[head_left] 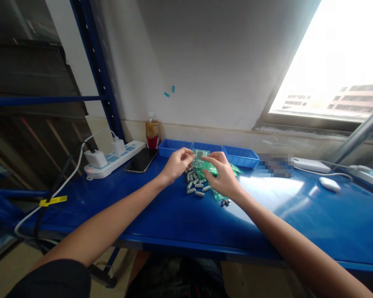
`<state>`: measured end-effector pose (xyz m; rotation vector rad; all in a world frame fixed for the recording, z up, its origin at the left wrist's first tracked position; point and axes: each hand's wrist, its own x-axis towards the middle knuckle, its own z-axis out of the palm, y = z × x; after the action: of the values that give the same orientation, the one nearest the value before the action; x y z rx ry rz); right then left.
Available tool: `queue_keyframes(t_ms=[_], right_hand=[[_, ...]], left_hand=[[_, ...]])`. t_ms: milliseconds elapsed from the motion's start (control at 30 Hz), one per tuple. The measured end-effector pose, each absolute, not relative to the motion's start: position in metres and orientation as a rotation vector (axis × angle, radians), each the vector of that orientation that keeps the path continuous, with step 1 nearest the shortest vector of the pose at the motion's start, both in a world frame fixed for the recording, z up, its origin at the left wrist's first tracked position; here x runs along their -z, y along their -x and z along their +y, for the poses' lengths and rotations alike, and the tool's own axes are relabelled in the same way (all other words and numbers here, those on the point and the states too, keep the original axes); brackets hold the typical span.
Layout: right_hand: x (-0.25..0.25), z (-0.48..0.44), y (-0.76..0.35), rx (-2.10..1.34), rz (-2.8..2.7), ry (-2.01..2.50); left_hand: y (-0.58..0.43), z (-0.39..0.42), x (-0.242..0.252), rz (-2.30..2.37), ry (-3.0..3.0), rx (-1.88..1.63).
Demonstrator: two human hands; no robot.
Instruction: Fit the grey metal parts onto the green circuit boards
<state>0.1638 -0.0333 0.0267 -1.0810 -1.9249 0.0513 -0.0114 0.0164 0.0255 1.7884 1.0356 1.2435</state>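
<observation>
My left hand (pixel 178 164) pinches the edge of a small see-through greenish plastic bag (pixel 200 154), with thumb and fingers closed together. Pale upright shapes show through the bag, too small to make out. On its other side, my right hand (pixel 221 173) has thumb and index finger apart, the index fingertip at or touching the bag. Several small silvery metal cylinders (pixel 199 186) lie loose on the table below the hands. Beneath and behind my right hand spreads crumpled green plastic film (pixel 218 195), partly hidden. A few dark small metal pieces (pixel 225 203) lie just in front of it.
Behind the hands stands a row of blue trays (pixel 240 157) on the blue table (pixel 161 215). Left are a drink bottle (pixel 153 131), a phone (pixel 141 160) and a power strip (pixel 115 159) with cables. A white case (pixel 329 184) and white device (pixel 311 164) lie right.
</observation>
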Motion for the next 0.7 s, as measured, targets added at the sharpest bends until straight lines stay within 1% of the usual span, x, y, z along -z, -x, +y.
queue_keyframes(t_ms=[67, 167, 233, 267, 333, 400, 500, 567, 700], right_hand=[[-0.032, -0.031, -0.165, -0.273, -1.803, 1.155], [-0.036, -0.026, -0.169, -0.644, -1.600, 1.225], [-0.036, -0.024, -0.170, -0.769, -1.502, 1.236], [-0.036, -0.023, -0.170, -0.775, -1.484, 1.238], [-0.034, -0.024, -0.170, -0.644, -1.530, 1.233], [-0.031, -0.026, -0.170, -0.344, -1.674, 1.198], [-0.025, -0.028, -0.170, 0.088, -1.910, 1.112], [-0.021, -0.028, -0.170, 0.191, -2.005, 1.084], [-0.018, -0.026, -0.170, 0.211, -2.044, 1.065]], left_hand=[[0.013, 0.012, -0.025, 1.048, -2.132, -1.323], [0.012, 0.003, -0.025, 0.931, -2.576, -1.280], [0.010, -0.002, -0.025, 0.867, -2.717, -1.226], [0.008, -0.004, -0.025, 0.855, -2.749, -1.207], [0.007, -0.004, -0.026, 0.864, -2.723, -1.193], [0.006, -0.002, -0.028, 0.919, -2.542, -1.206], [0.007, 0.005, -0.031, 1.017, -2.060, -1.174], [0.008, 0.010, -0.032, 1.024, -1.765, -1.117], [0.010, 0.019, -0.032, 1.004, -1.377, -1.077]])
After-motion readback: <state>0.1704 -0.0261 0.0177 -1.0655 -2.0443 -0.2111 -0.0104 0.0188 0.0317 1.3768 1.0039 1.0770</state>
